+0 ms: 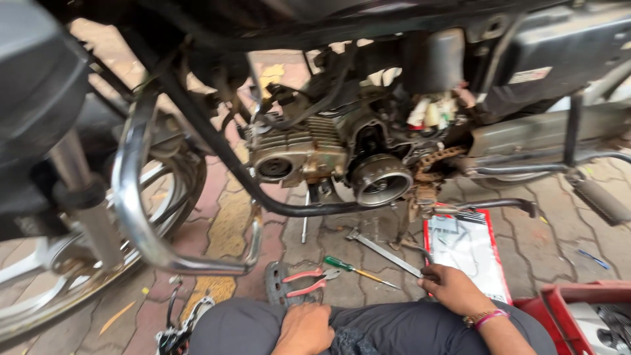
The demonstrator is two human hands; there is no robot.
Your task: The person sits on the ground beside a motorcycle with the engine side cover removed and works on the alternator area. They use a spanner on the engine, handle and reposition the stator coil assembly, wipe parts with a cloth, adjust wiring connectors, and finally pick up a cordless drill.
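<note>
Right hand (452, 288), lower right, is curled on a packet (470, 253); left hand (303, 329) is rested loosely closed, empty, on the lap, pliers (309, 281) nearby.

pliers (307, 281): red handles
screwdriver (355, 269): green handle, yellow shaft
crate (572, 309): red
paving (227, 230): reddish-grey, yellow stripe
trousers (394, 332): dark grey

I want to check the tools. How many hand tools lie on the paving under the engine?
3: red-handled pliers nearest the left hand; green-handled screwdriver beside them; long wrench near the right hand. More may be hidden under the motorcycle.
</note>
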